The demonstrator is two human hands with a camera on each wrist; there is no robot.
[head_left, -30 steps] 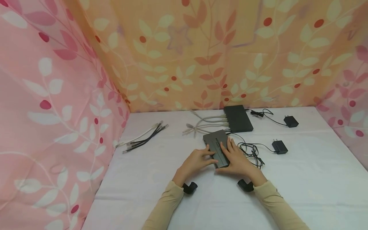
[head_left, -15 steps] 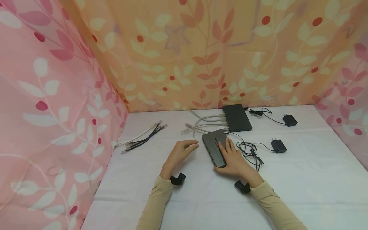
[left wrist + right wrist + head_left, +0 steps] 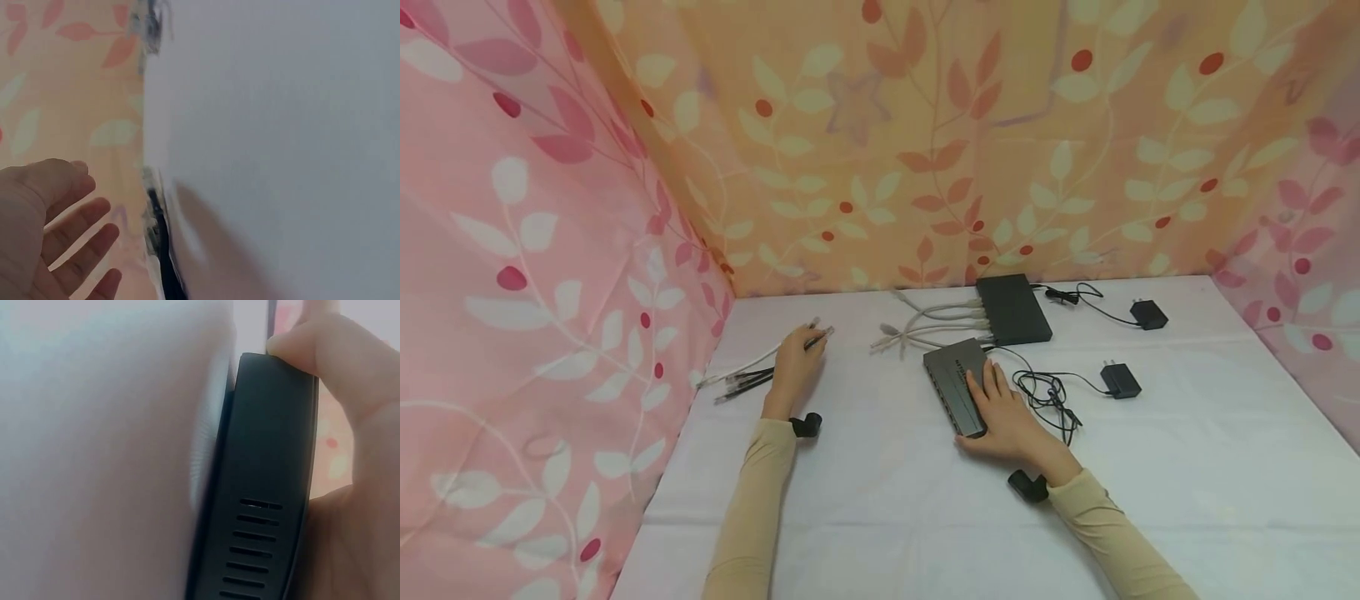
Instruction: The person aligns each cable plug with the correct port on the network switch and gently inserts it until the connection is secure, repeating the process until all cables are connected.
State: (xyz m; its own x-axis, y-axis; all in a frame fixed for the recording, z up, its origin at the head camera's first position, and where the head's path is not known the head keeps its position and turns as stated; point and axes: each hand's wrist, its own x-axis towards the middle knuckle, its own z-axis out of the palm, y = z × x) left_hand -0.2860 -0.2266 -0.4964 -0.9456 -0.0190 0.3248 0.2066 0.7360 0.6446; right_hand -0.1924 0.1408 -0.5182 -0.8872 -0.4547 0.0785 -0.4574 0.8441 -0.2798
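My right hand (image 3: 1009, 421) holds a grey network switch (image 3: 950, 373), thumb at its near end and fingers across the top. In the right wrist view the switch's dark vented side (image 3: 265, 469) shows, with the thumb (image 3: 300, 350) at one corner. At the left, my left hand (image 3: 793, 367) hovers over a small bundle of short black network cables (image 3: 747, 386) and a white one (image 3: 741, 369), partly hiding them. Seen from the left wrist, its fingers (image 3: 81, 262) are loosely spread, apart from a black cable (image 3: 164, 250) with clear plugs.
Behind stands a second, black switch (image 3: 1013, 310) with several grey cables (image 3: 925, 329) plugged into its left side. Two power adapters (image 3: 1121, 381) with thin black cords (image 3: 1048, 400) lie to the right. Flowered cloth walls (image 3: 850, 167) border the white table (image 3: 887, 517).
My left hand has let go of the grey switch and moved left to the loose cables. The right hand has stayed on the switch.
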